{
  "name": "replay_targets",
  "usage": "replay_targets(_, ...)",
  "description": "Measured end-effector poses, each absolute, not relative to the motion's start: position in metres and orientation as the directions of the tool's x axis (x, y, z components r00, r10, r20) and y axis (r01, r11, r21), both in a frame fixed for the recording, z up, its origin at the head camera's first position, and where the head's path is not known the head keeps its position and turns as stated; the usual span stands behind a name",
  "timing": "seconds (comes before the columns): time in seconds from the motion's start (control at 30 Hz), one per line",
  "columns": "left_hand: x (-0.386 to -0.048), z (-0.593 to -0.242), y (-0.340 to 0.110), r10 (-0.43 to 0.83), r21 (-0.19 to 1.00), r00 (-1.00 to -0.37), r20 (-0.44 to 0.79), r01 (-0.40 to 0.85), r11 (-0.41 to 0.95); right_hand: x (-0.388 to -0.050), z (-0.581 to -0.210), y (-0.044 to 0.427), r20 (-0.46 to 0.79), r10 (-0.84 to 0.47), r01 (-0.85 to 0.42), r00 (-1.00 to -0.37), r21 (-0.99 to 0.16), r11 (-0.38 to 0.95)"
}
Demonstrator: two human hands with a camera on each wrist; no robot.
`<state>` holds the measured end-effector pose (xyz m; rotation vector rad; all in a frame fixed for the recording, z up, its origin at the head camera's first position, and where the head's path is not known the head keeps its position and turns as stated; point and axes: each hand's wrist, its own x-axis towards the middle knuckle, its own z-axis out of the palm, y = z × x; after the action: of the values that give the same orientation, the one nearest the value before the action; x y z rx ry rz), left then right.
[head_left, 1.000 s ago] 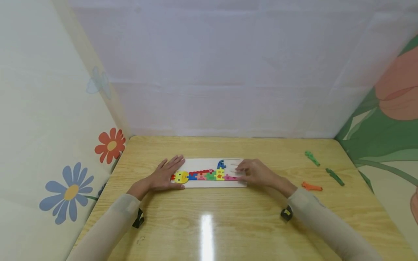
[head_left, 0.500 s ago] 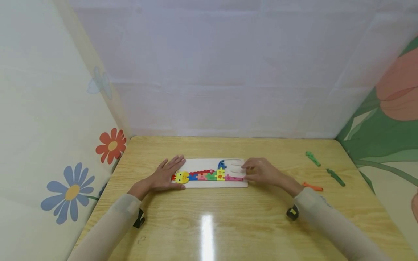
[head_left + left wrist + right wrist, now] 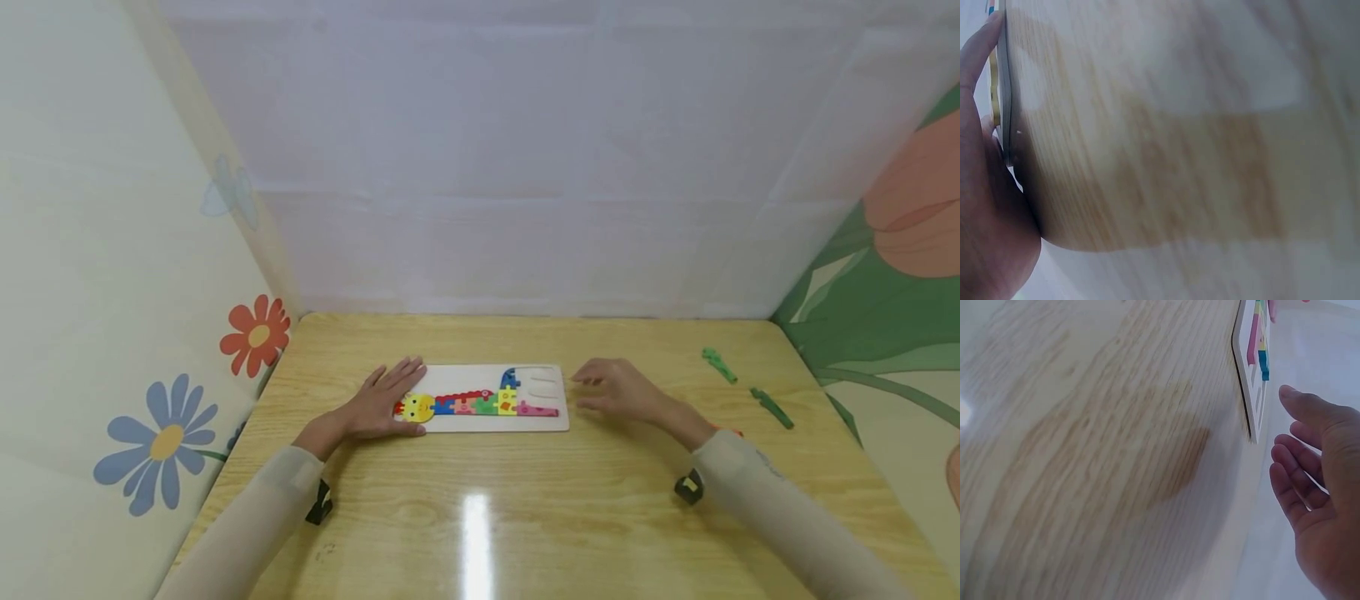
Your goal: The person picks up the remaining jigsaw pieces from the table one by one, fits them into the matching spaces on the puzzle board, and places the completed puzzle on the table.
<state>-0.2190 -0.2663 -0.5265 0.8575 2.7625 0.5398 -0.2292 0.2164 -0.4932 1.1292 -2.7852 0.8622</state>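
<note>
A white puzzle board (image 3: 457,423) lies flat on the wooden table, bearing a giraffe of coloured interlocking pieces. Its yellow head (image 3: 417,407) is at the left end, and a pink leg piece (image 3: 538,411) sits at the lower right. Beside the pink piece, bare leg outlines show in the board. My left hand (image 3: 381,402) rests with spread fingers on the board's left end. Just off the right end is my right hand (image 3: 622,392), its fingers loosely bent and holding nothing; the right wrist view shows the hand (image 3: 1322,469) apart from the board.
To the right lie a light green piece (image 3: 719,365) and a dark green piece (image 3: 771,408). An orange piece is mostly hidden behind my right sleeve (image 3: 738,467). A white cloth wall (image 3: 525,208) rises behind the table, with flowered panels at both sides.
My right hand has let go of the pink leg piece and drawn back to the right, off the board. The right forearm now covers most of the orange piece. My left hand stays put.
</note>
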Motion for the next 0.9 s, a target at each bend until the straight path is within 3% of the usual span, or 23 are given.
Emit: replay_targets(0.9, -0.217, -0.525, -0.266, 0.581, 0.381, -0.811, -0.069, 0.517, 0.767, -0.230, -0.486, 0.257, 0.178, -0.535, -0.553, -0.826, -0.435, 0.710)
